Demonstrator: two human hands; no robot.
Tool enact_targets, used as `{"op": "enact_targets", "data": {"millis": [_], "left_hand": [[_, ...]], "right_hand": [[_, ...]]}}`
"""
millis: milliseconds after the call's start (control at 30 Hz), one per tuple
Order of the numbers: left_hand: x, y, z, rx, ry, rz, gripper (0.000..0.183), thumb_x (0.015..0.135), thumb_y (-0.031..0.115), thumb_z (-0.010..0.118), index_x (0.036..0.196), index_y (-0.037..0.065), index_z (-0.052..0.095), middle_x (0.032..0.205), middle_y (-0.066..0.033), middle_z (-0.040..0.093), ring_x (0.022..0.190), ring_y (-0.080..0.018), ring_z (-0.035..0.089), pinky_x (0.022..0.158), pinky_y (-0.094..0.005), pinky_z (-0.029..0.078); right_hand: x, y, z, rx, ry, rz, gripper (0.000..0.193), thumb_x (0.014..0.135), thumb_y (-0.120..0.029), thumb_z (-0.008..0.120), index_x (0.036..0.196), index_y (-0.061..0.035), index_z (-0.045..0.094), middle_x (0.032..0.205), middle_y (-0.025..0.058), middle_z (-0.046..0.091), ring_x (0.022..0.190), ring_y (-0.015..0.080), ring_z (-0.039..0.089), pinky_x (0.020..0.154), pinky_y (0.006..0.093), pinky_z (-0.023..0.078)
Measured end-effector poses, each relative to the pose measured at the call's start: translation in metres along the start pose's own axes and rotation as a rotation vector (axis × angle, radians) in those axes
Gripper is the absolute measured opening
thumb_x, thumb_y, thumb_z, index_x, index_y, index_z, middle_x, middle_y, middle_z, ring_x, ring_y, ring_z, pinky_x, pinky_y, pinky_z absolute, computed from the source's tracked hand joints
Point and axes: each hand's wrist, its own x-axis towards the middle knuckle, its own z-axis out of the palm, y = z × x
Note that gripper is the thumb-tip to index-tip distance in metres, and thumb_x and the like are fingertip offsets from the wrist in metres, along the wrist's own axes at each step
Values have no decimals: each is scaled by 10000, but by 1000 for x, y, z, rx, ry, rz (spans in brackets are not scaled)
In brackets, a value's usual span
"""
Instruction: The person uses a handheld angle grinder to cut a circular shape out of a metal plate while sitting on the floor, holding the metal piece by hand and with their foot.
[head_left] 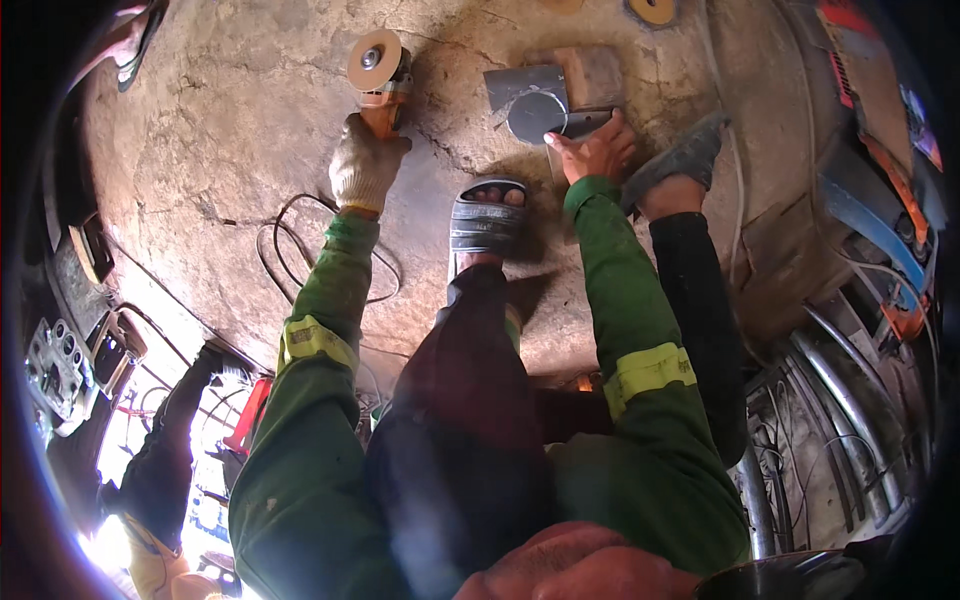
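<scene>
My left hand [368, 170], in a pale knit work glove, is wrapped round the orange body of an angle grinder [384, 112]. The grinder's tan disc [372, 66] faces up, apart from the metal. Bare, my right hand [597, 150] grips the near edge of a dark metal plate [525, 84], thumb near a round grey piece [537, 118] with a rough, pale rim. Whether that round piece is cut loose or still joined to the plate, I cannot tell. Part of the plate rests against a brown block [592, 76], and my right fingers hide its right-hand end.
My sandalled foot [488, 218] is between my arms; my other foot [690, 160] is beside my right hand. A dark cable [282, 235] loops near my left forearm. Another disc [653, 10] lies at the far edge. Metal pipes [850, 400] lie at right; another person's leg [170, 440] shows lower left.
</scene>
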Motion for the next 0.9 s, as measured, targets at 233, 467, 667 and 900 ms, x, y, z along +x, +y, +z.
{"op": "enact_targets", "data": {"millis": [233,467,667,900], "left_hand": [[-11,6,17,-64,72,-13,705,749,479,772,1175,9,465,1026,-305,663,929,-501,660,778,-559,537],[-18,14,22,-86,50,-110,659,782,427,758,1227,30,479,1105,-281,671,1017,-483,655,835,-534,535],[-18,12,32,-79,119,-67,666,778,513,738,1166,38,480,1029,-259,663,920,-470,679,770,-555,554],[-33,17,-11,-92,-25,-129,926,731,510,820,1407,-17,471,1236,-310,639,1132,-435,646,934,-465,533]], "right_hand": [[26,69,27,637,-140,49,640,696,-360,920,1134,9,634,1077,156,637,988,253,591,837,401,496],[3,69,-15,1076,-396,198,248,891,-199,778,1058,-49,673,1018,21,680,851,123,595,695,291,464],[-37,62,-60,1579,-464,219,183,967,-119,688,1127,-58,626,1091,45,674,958,160,615,796,327,478],[-39,59,-83,1807,-489,75,176,959,-104,695,1124,-99,636,1106,71,693,1035,221,643,852,401,516]]}}
